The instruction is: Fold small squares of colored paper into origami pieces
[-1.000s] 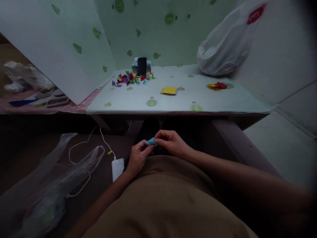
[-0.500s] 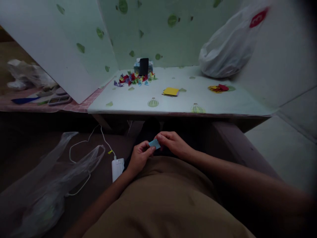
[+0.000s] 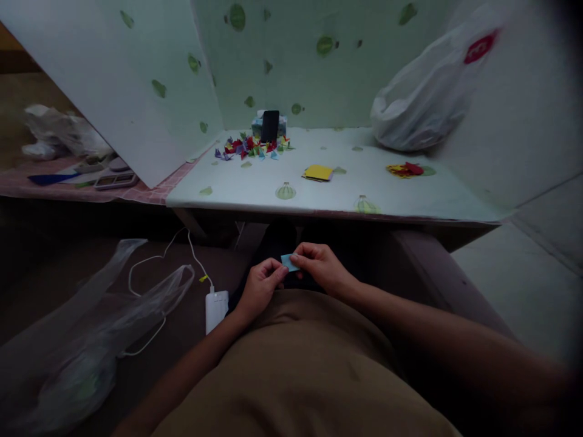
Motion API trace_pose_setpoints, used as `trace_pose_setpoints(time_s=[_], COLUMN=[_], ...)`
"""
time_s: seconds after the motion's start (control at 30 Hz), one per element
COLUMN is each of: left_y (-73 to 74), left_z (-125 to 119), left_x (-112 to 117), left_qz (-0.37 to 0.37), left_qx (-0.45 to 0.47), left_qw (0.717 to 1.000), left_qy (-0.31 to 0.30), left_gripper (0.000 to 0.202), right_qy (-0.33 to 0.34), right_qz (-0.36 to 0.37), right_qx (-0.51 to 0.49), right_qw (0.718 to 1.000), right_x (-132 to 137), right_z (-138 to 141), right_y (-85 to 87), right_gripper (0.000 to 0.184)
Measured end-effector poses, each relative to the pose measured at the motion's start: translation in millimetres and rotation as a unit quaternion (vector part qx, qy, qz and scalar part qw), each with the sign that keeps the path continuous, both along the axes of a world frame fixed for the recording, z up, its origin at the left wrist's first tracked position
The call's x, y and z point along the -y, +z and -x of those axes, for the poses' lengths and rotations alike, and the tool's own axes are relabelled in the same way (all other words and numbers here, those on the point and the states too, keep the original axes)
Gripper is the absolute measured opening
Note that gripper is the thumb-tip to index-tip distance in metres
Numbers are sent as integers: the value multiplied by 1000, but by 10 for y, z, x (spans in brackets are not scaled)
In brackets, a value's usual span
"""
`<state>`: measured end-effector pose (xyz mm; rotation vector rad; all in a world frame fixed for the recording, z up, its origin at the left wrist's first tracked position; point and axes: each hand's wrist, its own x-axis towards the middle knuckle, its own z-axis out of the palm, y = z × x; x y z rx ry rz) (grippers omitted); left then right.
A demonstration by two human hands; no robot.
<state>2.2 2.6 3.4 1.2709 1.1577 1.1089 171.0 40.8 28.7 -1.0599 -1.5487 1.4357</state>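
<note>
A small light-blue piece of paper [image 3: 288,262] is held over my lap, below the table's front edge. My left hand [image 3: 263,280] pinches its lower left corner between thumb and fingers. My right hand [image 3: 319,264] grips its right side, with the thumb lying on top. Fine creases in the paper are too small to make out. On the table beyond lie a stack of yellow square paper [image 3: 319,173] and a heap of folded paper cranes [image 3: 248,147] in several colours.
A phone [image 3: 270,126] leans on a tissue box [image 3: 256,126] at the back. To the right are red and yellow paper pieces [image 3: 410,169] and a white plastic bag [image 3: 414,115]. A power bank [image 3: 217,311] with a cable and a clear plastic bag [image 3: 86,370] lie on the seat.
My right thumb has moved onto the blue paper, and my left fingers now hold only its corner. The paper has shifted slightly right and up. The view has tilted a little.
</note>
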Motion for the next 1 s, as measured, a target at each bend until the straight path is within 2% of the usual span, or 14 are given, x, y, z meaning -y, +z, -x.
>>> trace_pose_setpoints(time_s=[0.17,0.33,0.47,0.53,0.63,0.7,0.87,0.93,1.0], left_y=[27,52,80,103,147,175,247,288,336], left_z=[-11,-62,-77,-61,-38,-47,-193,-251,-280], left_x=[-29,-68,-99,-127,-175,-201,-241,-258,-276], left_qz=[-9,-41,-60,-60,-43,-44,-67,-66,-59], left_qx=[10,-18,-11,-6,8,15,48,68,73], left_qw=[1000,997,995,996,999,999,994,993,994], left_qy=[-1,63,79,71,19,-2,72,70,49], left_gripper=[24,29,31,30,25,24,26,25,24], right_qy=[46,37,42,44,58,72,38,32,29], right_qz=[8,28,15,-21,-96,-113,-38,-30,-48], right_qx=[19,-13,-12,22,105,131,4,-27,-6], right_qw=[999,999,999,999,988,982,999,999,998], right_x=[-11,-7,-34,-55,-87,-103,-112,-121,-137], right_z=[6,21,7,-21,-71,-88,-56,-61,-89], right_y=[31,46,54,85,160,209,274,288,305], right_gripper=[22,25,25,20,13,13,25,27,26])
